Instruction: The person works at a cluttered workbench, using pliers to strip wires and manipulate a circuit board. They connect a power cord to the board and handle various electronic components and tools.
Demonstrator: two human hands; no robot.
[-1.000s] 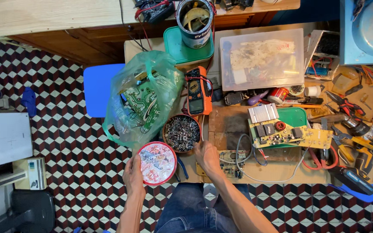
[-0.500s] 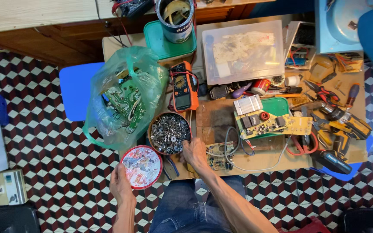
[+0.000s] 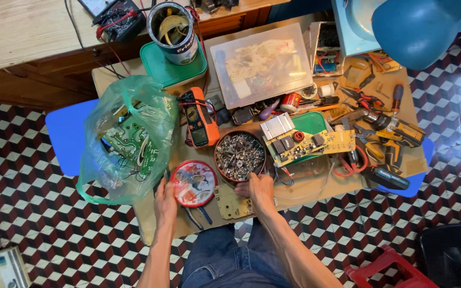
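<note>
A round tin [image 3: 239, 156] full of small metal screws and parts sits near the front of a low wooden table [image 3: 316, 184]. My right hand [image 3: 257, 190] grips the tin's near rim, next to a small beige circuit board [image 3: 229, 202]. A red round lid [image 3: 193, 183] with a picture on it lies flat just left of the tin. My left hand [image 3: 165, 201] holds the lid's left edge. Blue-handled pliers [image 3: 200, 215] stick out from under the lid.
A green plastic bag [image 3: 126, 140] of circuit boards stands left. Behind the tin are an orange multimeter [image 3: 199, 119], a circuit board with a heat sink [image 3: 305, 140] and a clear plastic box [image 3: 265, 64]. A cordless drill [image 3: 393, 133] and hand tools lie right.
The lid, held up off the table's front edge a second ago, now lies flat beside the tin. My right hand has moved from the small board to the tin's rim.
</note>
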